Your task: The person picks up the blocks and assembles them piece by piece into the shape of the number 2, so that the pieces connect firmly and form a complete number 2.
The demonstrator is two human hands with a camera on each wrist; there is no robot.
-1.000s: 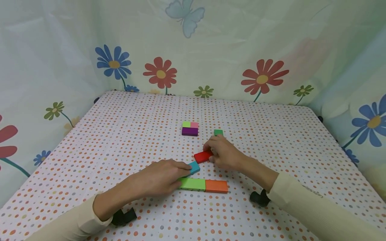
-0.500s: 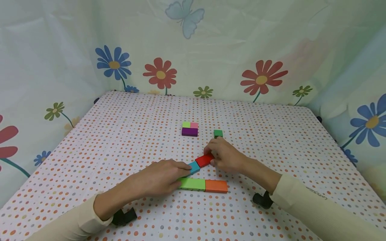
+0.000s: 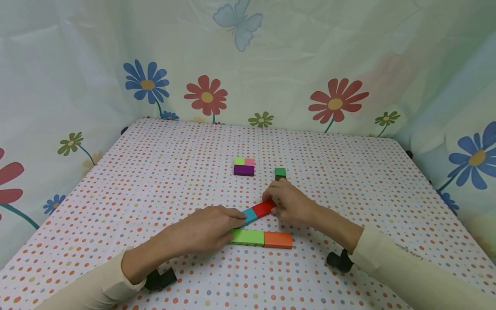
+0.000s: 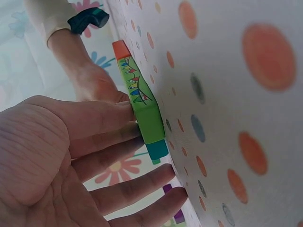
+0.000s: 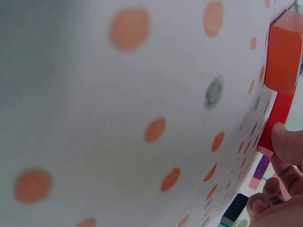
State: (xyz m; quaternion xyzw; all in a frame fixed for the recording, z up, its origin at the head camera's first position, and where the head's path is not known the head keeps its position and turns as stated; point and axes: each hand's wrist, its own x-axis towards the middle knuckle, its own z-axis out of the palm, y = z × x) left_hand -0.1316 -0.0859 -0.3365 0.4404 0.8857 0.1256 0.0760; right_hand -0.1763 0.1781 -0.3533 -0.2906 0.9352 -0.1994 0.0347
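Observation:
My right hand (image 3: 290, 201) pinches the right end of a red block (image 3: 264, 209) between thumb and fingers. The red block's left end meets a light blue block (image 3: 250, 215), and the two form one slanted row. My left hand (image 3: 211, 226) lies over the blue block's left part, index finger resting on its top. In the left wrist view the thumb (image 4: 106, 116) touches a light green block (image 4: 149, 120) with bunting drawn on its side, while the other fingers stretch out. An orange block (image 3: 278, 240) continues the green one's row. The left ends hide under my left hand.
Farther back, a purple block (image 3: 244, 171) stands against a small lime block (image 3: 239, 161) and a pink one (image 3: 249, 162). A green block (image 3: 280, 172) with a dark front sits just beyond my right hand. A dotted cloth (image 3: 186, 172) covers the table; a flowered curtain surrounds it.
My right hand has shifted the red block slightly right and nearer, turning it from offset at the blue block's end to in line with it. My left hand has stayed in place.

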